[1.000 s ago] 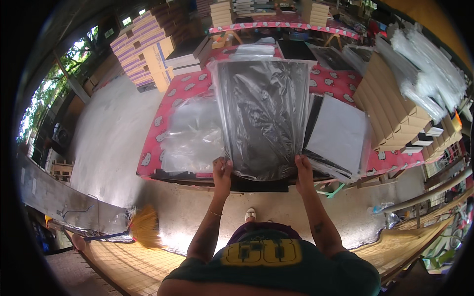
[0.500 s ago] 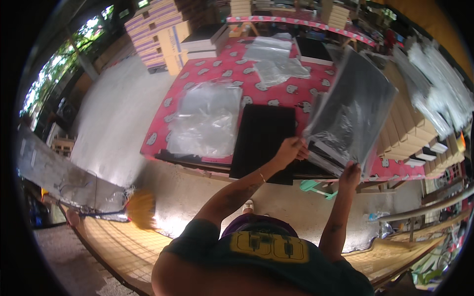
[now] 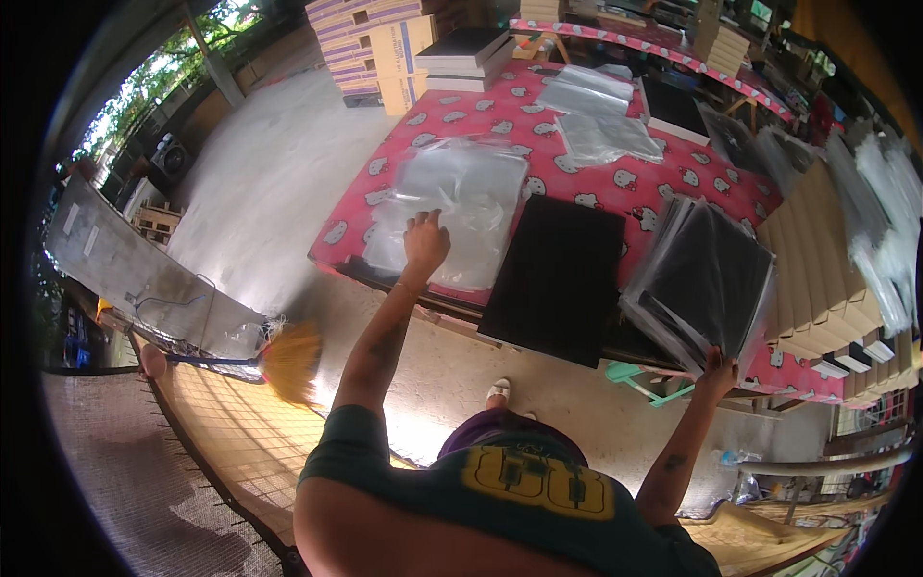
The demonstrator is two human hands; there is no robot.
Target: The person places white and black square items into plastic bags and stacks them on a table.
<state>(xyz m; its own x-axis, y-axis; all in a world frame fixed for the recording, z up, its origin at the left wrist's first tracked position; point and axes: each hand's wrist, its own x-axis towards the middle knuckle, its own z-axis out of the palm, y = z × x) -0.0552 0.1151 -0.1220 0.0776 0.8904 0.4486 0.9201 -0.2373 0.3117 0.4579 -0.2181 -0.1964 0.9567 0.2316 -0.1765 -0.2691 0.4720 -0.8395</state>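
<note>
1. The bagged black board (image 3: 710, 279) now lies tilted on the pile at the right of the pink-covered counter (image 3: 565, 183); half a second ago both hands were holding it raised there.
2. The right hand (image 3: 716, 373) is at its near edge, touching the plastic (whether the fingers pinch it or merely rest there, I cannot tell).
3. The left hand (image 3: 426, 242) has left that board and crossed over to the clear bags (image 3: 471, 207). Its fingers are loosely spread above them; contact is unclear. The hands now seem to be working separately, one at each pile.
4. Between them, a bare black board (image 3: 556, 279) sticks out past the counter's front edge.
5. Folded cardboard (image 3: 817, 260) crowds the right pile and probably limits room on that side. More loose bags (image 3: 606, 137) lie farther back, near a black-topped stack (image 3: 673, 111).
6. A green stool (image 3: 649, 383) shows below the front edge; a broom (image 3: 290, 365) lies off to the left.
</note>
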